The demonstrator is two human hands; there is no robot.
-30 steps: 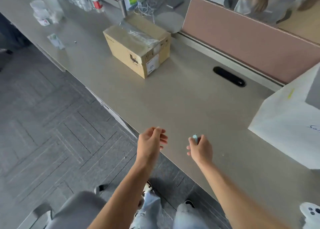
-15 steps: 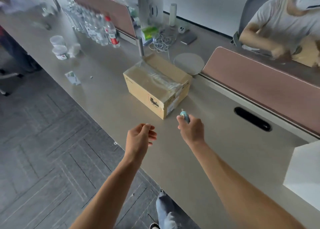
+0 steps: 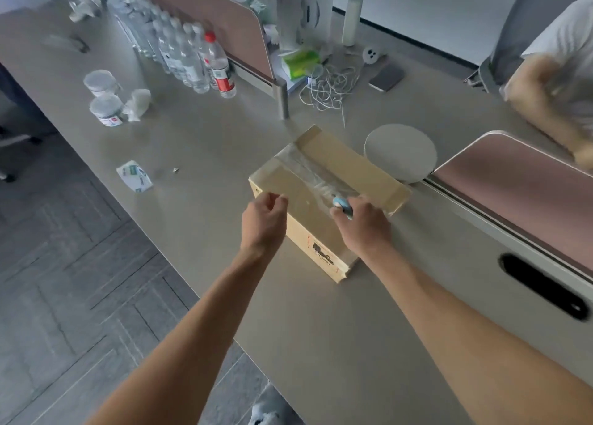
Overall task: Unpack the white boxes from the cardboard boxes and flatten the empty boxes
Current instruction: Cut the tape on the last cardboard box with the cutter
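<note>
the taped box [image 3: 324, 180] sits on the desk [image 3: 199, 142], just in front of a white disc [image 3: 401, 155]. left hand [image 3: 263, 224] is at the box's near top edge, fingers curled, grip unclear. right hand [image 3: 364, 224] grips a small blue cutter [image 3: 341, 204] at the tape seam

Taped cardboard box [image 3: 324, 180] on grey table [image 3: 205, 142]; left hand [image 3: 264, 220] at its near edge; right hand [image 3: 364, 224] around blue cutter [image 3: 340, 203].
</note>
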